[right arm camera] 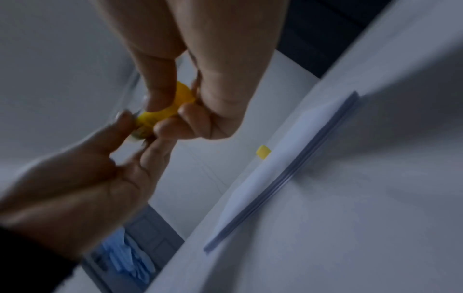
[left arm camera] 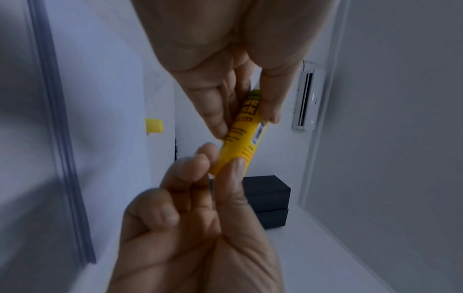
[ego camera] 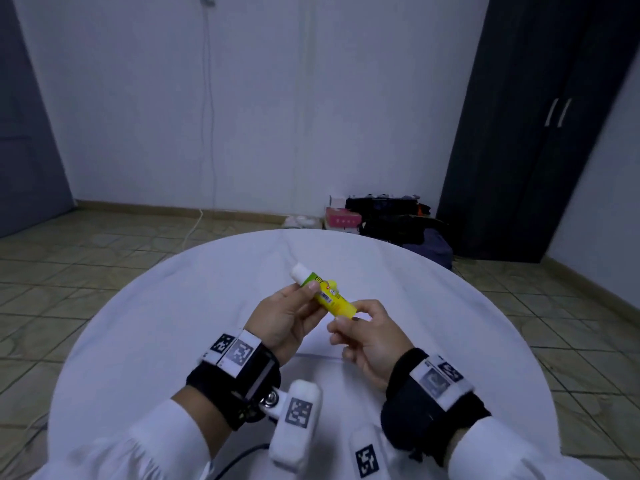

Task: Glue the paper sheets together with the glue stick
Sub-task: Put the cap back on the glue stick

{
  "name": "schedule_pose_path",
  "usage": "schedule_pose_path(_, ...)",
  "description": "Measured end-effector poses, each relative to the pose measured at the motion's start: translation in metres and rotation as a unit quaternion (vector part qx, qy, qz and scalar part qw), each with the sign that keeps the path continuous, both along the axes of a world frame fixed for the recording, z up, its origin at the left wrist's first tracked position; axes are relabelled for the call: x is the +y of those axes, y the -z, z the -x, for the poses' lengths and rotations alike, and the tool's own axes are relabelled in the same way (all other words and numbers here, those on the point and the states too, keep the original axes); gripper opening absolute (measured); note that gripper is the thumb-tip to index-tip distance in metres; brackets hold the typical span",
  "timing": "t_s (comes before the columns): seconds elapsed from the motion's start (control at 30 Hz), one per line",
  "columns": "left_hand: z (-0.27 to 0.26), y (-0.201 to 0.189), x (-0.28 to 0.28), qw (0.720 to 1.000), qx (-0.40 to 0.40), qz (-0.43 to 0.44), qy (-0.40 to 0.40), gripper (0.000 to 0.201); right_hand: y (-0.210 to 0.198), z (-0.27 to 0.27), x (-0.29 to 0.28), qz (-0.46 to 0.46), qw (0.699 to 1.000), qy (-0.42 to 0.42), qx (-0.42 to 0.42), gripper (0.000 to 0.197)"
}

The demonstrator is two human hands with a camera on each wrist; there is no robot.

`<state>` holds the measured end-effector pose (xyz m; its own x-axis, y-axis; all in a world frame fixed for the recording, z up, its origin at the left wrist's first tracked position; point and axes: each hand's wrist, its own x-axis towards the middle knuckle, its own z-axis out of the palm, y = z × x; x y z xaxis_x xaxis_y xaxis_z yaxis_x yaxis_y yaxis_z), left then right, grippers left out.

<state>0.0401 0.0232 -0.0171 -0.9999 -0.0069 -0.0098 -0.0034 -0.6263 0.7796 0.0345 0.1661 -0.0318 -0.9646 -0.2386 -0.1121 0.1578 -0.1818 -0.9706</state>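
Observation:
A yellow glue stick [ego camera: 330, 297] with its white glue tip bared is held in the air over the round white table [ego camera: 166, 306]. My left hand [ego camera: 304, 292] grips the upper body just below the tip. My right hand [ego camera: 349, 315] pinches the base end between thumb and fingers. The left wrist view shows both grips on the glue stick [left arm camera: 240, 142]. Its yellow cap [left arm camera: 154, 125] lies loose on the table, beyond the stick. A thin stack of white paper sheets [right arm camera: 288, 158] lies flat below the hands, next to the cap [right arm camera: 263, 152].
Bags and boxes [ego camera: 388, 216] sit on the tiled floor beyond the table's far edge. A dark wardrobe [ego camera: 536, 133] stands at the right. A cable runs down the far wall to the floor.

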Motion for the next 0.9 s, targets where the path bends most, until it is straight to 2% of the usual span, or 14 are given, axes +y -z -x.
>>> schedule_pose_path(0.07, -0.002, -0.001, -0.004, 1.000, 0.002, -0.012, -0.003, 0.015, 0.002, 0.001, -0.006, -0.028, 0.999, 0.019, 0.025, 0.023)
schedule_pose_path(0.13, -0.005, -0.001, -0.008, 1.000, 0.005, -0.020, 0.001, 0.016, 0.000, 0.001, -0.010, 0.004, 1.000, 0.003, -0.008, 0.018)
schedule_pose_path(0.23, -0.008, -0.003, -0.011, 1.000, 0.011, -0.020, 0.010, 0.017, -0.004, 0.002, -0.010, 0.017, 0.997, -0.014, -0.068, 0.043)
schedule_pose_path(0.27, -0.009, -0.004, -0.011, 1.000, 0.013, -0.022, 0.013, 0.017, -0.006, 0.002, -0.011, 0.022, 0.997, -0.014, -0.074, 0.043)
schedule_pose_path(0.4, -0.010, -0.006, -0.011, 0.999, 0.014, -0.030, 0.007, 0.017, -0.006, 0.003, -0.017, 0.040, 0.998, 0.009, -0.038, 0.007)
schedule_pose_path(0.47, -0.011, -0.006, -0.011, 0.999, 0.014, -0.032, 0.003, 0.017, -0.003, 0.005, -0.018, 0.014, 1.000, 0.027, -0.005, 0.018)
schedule_pose_path(0.53, -0.012, -0.007, -0.010, 0.999, 0.017, -0.032, 0.002, 0.017, -0.003, 0.004, -0.019, 0.013, 0.999, 0.035, -0.002, 0.020)
schedule_pose_path(0.6, -0.012, -0.008, -0.011, 0.999, 0.021, -0.033, 0.002, 0.018, -0.005, 0.003, -0.018, 0.020, 0.999, 0.015, -0.041, 0.021)
schedule_pose_path(0.67, -0.013, -0.010, -0.011, 0.999, 0.026, -0.030, 0.003, 0.018, -0.007, 0.001, -0.015, 0.003, 0.996, -0.014, -0.090, 0.045)
schedule_pose_path(0.7, -0.013, -0.010, -0.012, 0.999, 0.027, -0.028, 0.004, 0.018, -0.007, 0.000, -0.014, 0.008, 0.995, -0.023, -0.100, 0.049)
schedule_pose_path(0.73, -0.013, -0.011, -0.011, 0.999, 0.027, -0.027, 0.003, 0.018, -0.008, 0.000, -0.014, 0.026, 0.994, -0.025, -0.102, 0.045)
schedule_pose_path(0.83, -0.013, -0.013, -0.009, 0.999, 0.026, -0.029, -0.001, 0.019, -0.009, -0.001, -0.016, 0.042, 0.998, 0.008, -0.040, 0.013)
schedule_pose_path(0.9, -0.014, -0.014, -0.009, 0.999, 0.026, -0.026, -0.001, 0.019, -0.007, 0.000, -0.016, 0.002, 1.000, 0.022, 0.004, 0.024)
